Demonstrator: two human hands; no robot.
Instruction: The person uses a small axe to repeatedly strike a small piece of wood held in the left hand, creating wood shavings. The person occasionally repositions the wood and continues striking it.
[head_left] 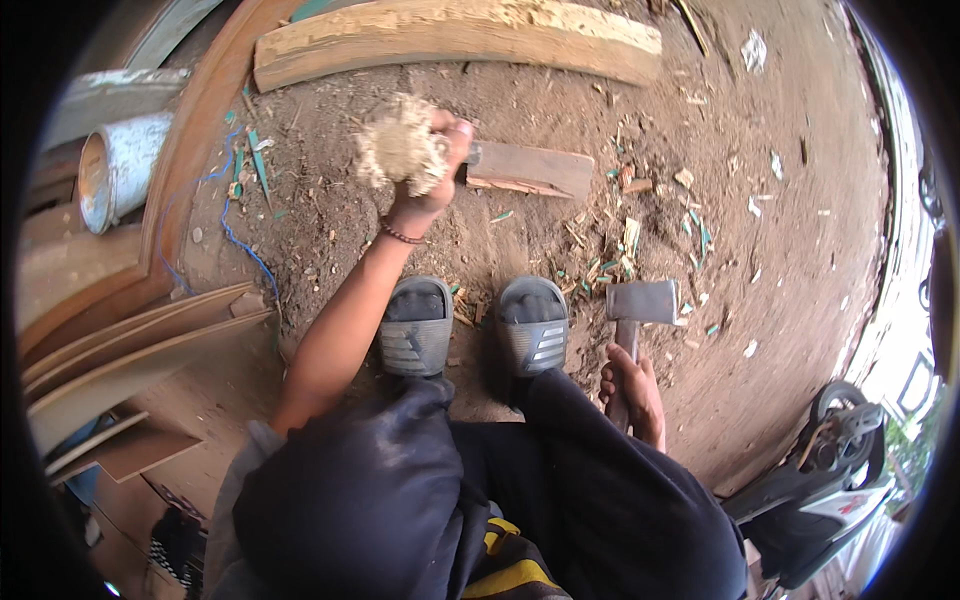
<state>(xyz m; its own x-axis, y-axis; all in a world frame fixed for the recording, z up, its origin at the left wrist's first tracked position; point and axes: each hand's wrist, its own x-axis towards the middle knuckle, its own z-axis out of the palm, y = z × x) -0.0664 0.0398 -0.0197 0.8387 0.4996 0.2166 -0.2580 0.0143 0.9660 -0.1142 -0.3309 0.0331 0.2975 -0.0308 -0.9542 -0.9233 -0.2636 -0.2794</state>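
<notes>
My left hand is closed around a wooden piece with a frayed, fibrous pale top, seen from above, so its lower part is hidden. Just beside that hand, a brown wooden block lies on the ground, a small dark piece showing at its left end. Low on the right, my right hand grips the handle of a hatchet. The grey hatchet head points away from me, above the ground and apart from the block.
Across the far side lies a long, thick, rough-hewn beam. Wood chips litter the dirt. My sandalled feet stand between the hands. Boards and a rusty white metal cylinder are at left, a motorbike at right.
</notes>
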